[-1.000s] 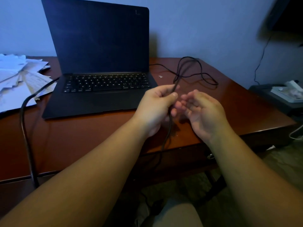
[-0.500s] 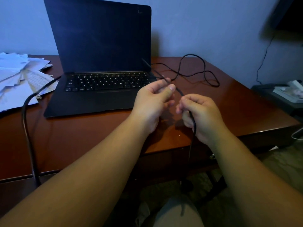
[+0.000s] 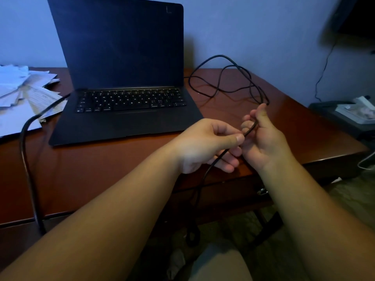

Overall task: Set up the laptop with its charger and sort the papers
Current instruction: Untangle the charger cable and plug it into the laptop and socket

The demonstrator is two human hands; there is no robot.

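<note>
A dark open laptop [image 3: 125, 116] stands on the brown desk [image 3: 91, 169], screen off. A thin black charger cable [image 3: 221, 86] loops over the desk to the right of the laptop and runs down between my hands. My left hand [image 3: 205, 147] pinches the cable between thumb and forefinger in front of the laptop's right corner. My right hand [image 3: 261, 138] sits just right of it, fingers curled round the same cable. A loose pile of white papers [image 3: 24, 96] lies at the desk's left end.
A thicker black cord [image 3: 26, 151] comes from the laptop's left side, crosses the papers and drops over the desk's front edge. A dark low stand with white items [image 3: 351, 114] sits at the right. A thin wire [image 3: 322, 72] hangs down the wall.
My right hand has risen and moved right, drawing the cable up along its fingers. My left hand shifted right and now pinches the cable lower down.
</note>
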